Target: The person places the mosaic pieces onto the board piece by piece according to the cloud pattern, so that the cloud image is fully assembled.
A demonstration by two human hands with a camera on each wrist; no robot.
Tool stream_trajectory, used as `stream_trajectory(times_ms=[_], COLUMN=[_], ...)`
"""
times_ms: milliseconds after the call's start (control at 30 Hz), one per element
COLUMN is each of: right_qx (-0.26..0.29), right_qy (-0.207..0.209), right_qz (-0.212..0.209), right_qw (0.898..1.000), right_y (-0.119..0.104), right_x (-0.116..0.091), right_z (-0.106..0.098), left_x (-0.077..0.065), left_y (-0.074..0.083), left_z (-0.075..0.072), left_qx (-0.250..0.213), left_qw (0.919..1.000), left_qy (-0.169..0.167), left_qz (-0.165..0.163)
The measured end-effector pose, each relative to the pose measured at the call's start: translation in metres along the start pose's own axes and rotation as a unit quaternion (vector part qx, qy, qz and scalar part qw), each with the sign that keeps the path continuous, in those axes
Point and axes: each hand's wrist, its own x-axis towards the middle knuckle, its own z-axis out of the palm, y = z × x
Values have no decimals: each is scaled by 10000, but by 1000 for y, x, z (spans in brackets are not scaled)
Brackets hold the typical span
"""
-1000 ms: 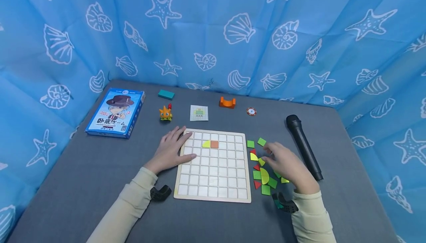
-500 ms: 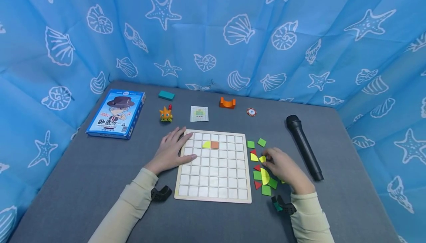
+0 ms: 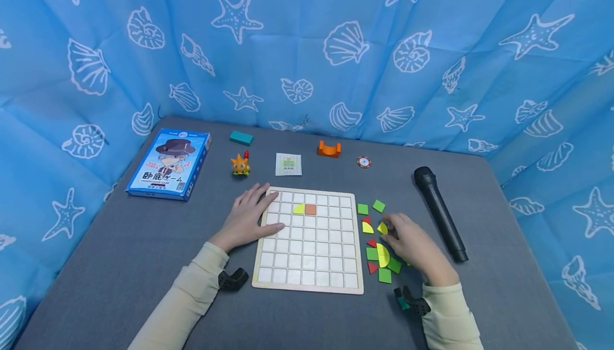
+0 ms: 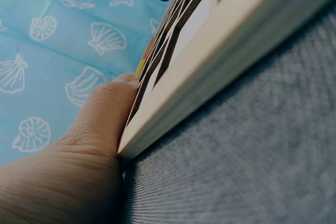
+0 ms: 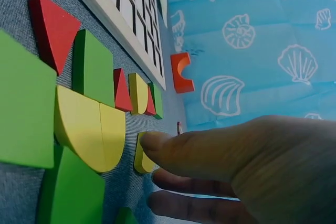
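Note:
A wooden grid board [image 3: 307,291] with white squares lies in the middle of the table. On it sit a yellow quarter-circle piece [image 3: 299,209] and an orange square piece [image 3: 310,209], side by side. My left hand [image 3: 247,216] rests on the board's upper left corner, fingers spread; in the left wrist view its thumb [image 4: 105,108] lies along the edge. To the right of the board, my right hand [image 3: 408,241] pinches a loose yellow quarter-circle block [image 3: 382,228] between thumb and fingers, at table height. The right wrist view shows the thumb [image 5: 178,148] partly covering that block.
Several green squares [image 3: 385,275], red triangles [image 3: 372,268] and yellow pieces [image 3: 383,255] lie around the right hand. A black microphone [image 3: 440,214] is farther right. Behind the board are a pattern card [image 3: 288,164], orange block [image 3: 329,149], chip [image 3: 363,162], toy figure [image 3: 240,165], teal block [image 3: 241,137] and game box [image 3: 169,164].
My right hand has come down and closed its fingertips on the loose yellow quarter-circle block, which has turned and shifted slightly up and right. My left hand has stayed on the board.

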Motion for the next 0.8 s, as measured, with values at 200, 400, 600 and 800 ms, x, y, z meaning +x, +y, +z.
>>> stream_trajectory(times_ms=[200,400,600,800], right_qx=[39,133,42,-64], right_qy=[45,-3,95,204], right_qz=[-7,-90,-344,-521], right_qw=[10000,9999,9994,9984], right_y=[1,4,8,4], right_x=[2,5,9,15], right_z=[1,4,4,1], left_x=[0,0,0,0], left_y=[0,0,1,0], left_z=[1,0,0,0], left_qx=[43,-13,-24,-35], left_qw=[10000,10000,10000,10000], left_qy=[3,-20,-8,-3], left_qz=[-13,-4,9,-18])
